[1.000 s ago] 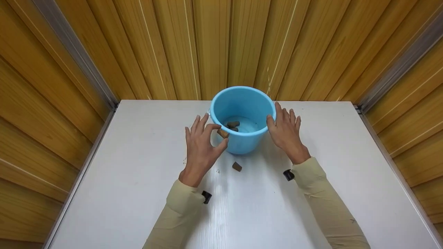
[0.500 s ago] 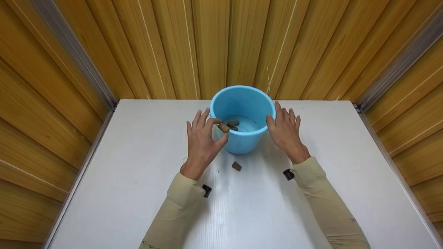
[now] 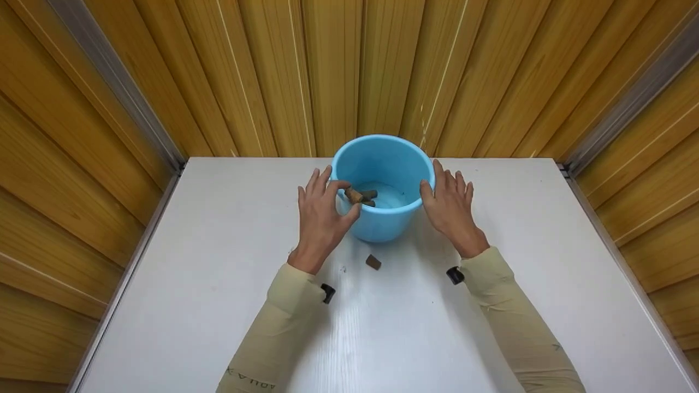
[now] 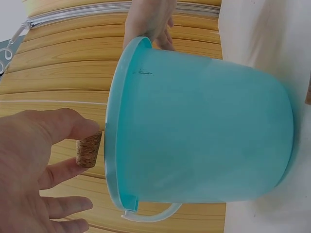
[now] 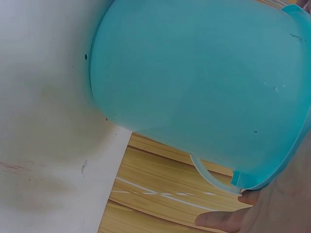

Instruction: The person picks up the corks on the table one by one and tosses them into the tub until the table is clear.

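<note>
My left hand [image 3: 323, 218] pinches a tapered cork stopper [image 4: 89, 149] between thumb and index finger, its other fingers spread. In the head view that stopper overlaps the near-left rim of a light blue bucket [image 3: 382, 225]; the left wrist view has it just above the rim. On the opposite side my right hand [image 3: 454, 214] holds the bucket's rim, thumb over the edge and fingers along the outside. Inside, several brown corks [image 3: 369, 194] lie on the bottom, partly hidden by the held one. One loose cork [image 3: 373, 262] lies on the table in front of the bucket.
The bucket stands upright near the back edge of a white table [image 3: 218, 262]. Wood-grain panels [image 3: 333, 71] rise behind and at both sides. A white handle [image 5: 214, 179] hangs at the bucket's side. Small crumbs [image 3: 343, 269] lie near the loose cork.
My left hand has moved forward, carrying the cork from the bucket's near outer side up to its rim. The right hand, the bucket and the loose cork have stayed in place.
</note>
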A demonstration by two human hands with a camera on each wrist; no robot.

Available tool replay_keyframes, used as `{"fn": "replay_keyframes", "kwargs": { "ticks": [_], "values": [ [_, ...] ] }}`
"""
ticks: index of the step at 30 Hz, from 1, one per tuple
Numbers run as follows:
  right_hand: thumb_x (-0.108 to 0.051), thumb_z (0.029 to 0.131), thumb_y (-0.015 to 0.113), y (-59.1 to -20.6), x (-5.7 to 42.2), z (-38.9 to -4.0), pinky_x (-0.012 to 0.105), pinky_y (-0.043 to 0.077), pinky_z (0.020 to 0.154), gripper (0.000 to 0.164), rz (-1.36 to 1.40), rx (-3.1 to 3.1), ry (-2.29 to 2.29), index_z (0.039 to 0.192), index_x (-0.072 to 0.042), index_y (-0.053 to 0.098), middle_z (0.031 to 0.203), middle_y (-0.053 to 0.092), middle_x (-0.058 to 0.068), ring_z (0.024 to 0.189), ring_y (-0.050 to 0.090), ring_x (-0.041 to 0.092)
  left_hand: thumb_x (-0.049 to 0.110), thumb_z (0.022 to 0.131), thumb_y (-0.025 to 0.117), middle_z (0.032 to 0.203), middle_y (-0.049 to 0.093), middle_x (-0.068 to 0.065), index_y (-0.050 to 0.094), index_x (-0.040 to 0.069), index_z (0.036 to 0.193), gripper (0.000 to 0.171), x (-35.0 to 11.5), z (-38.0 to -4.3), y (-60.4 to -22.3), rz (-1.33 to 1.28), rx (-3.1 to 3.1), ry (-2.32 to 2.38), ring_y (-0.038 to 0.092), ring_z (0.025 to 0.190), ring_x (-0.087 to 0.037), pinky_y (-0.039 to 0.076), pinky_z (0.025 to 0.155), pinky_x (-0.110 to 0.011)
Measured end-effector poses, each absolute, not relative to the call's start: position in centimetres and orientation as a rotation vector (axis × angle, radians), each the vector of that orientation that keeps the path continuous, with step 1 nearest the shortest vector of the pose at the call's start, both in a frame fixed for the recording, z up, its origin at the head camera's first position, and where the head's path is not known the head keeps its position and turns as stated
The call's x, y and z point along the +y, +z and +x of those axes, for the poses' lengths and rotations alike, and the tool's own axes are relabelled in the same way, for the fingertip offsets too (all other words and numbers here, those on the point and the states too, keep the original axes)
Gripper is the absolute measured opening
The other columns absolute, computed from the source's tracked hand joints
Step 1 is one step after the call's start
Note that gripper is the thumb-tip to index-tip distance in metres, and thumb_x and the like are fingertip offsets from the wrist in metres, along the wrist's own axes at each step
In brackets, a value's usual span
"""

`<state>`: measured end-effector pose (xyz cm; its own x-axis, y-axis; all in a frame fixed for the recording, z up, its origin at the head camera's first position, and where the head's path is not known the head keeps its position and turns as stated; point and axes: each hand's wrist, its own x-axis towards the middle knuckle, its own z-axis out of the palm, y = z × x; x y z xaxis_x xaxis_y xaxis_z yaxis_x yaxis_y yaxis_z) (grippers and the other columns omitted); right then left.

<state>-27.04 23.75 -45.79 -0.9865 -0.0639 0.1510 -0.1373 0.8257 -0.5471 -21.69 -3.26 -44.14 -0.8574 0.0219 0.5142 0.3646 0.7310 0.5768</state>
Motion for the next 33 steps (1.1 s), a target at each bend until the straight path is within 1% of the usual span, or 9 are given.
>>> {"fn": "replay_keyframes", "kwargs": {
  "ticks": [13, 20, 28, 33],
  "values": [
    [-0.048, 0.109, 0.027, -45.8, 23.9, -27.1, 0.073, -0.008, 0.119, 0.076, 0.156, -2.908, 0.862, 0.170, -0.005, 0.009, 0.168, 0.021, 0.035, 0.157, -0.001, 0.056, 0.027, 0.091, 0.084, 0.158, 0.051, -0.020, 0.071, 0.007, 0.122, 0.039, -3.0, -22.8, -44.4, -0.263, -2.479, -1.022, 0.036, 0.153, -0.044, 0.019, 0.119, -0.074],
    [-0.048, 0.109, 0.028, -45.8, 23.8, -27.1, 0.073, -0.010, 0.119, 0.076, 0.149, -2.908, 0.880, 0.170, -0.006, 0.008, 0.169, 0.020, 0.034, 0.157, -0.001, 0.056, 0.026, 0.090, 0.086, 0.158, 0.051, -0.020, 0.072, 0.008, 0.121, 0.039, -3.0, -23.3, -44.2, -0.276, -2.477, -1.012, 0.036, 0.153, -0.044, 0.020, 0.118, -0.075],
    [-0.045, 0.110, 0.030, -46.0, 23.8, -27.0, 0.072, -0.008, 0.119, 0.075, 0.170, -2.875, 0.912, 0.170, -0.005, 0.011, 0.167, 0.024, 0.035, 0.156, 0.000, 0.056, 0.023, 0.089, 0.087, 0.155, 0.055, -0.020, 0.072, 0.007, 0.121, 0.039, -2.9, -23.6, -44.3, -0.292, -2.460, -1.050, 0.037, 0.152, -0.044, 0.021, 0.118, -0.075],
    [-0.046, 0.110, 0.030, -46.0, 23.7, -26.9, 0.072, -0.007, 0.119, 0.075, 0.167, -2.866, 0.925, 0.170, -0.005, 0.011, 0.167, 0.024, 0.034, 0.156, 0.001, 0.056, 0.024, 0.090, 0.087, 0.156, 0.054, -0.019, 0.072, 0.007, 0.122, 0.039, -2.9, -23.7, -44.4, -0.291, -2.466, -1.114, 0.035, 0.153, -0.043, 0.020, 0.119, -0.074]
  ]
}}
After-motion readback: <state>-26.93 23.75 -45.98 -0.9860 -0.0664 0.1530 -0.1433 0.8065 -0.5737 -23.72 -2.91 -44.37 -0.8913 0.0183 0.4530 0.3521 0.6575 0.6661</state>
